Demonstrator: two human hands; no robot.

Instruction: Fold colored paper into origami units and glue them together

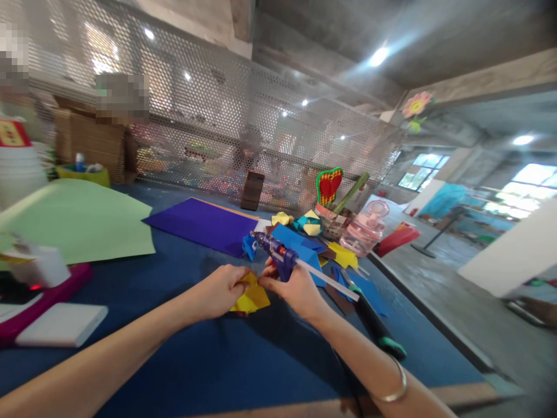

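Observation:
My left hand (pixel 221 288) pinches a folded yellow paper piece (pixel 252 296) just above the blue table (pixel 243 360). My right hand (pixel 292 288) is wrapped round the handle of a blue glue gun (pixel 274 252), whose nozzle points up and to the left. A white glue stick (pixel 331 281) juts out of the gun's back toward the right. The right hand's fingertips also touch the yellow paper's edge. A metal bangle (pixel 394 386) sits on my right wrist.
Purple paper (pixel 200 223) and green paper (pixel 78 217) lie farther back. Blue and yellow folded pieces (pixel 311 223), a red heart decoration (pixel 329 186), a basket (pixel 333 226) and a pink jar (pixel 368 229) crowd the right. A white pad (pixel 61 325) lies left. Perforated metal mesh (pixel 217 116) stands behind.

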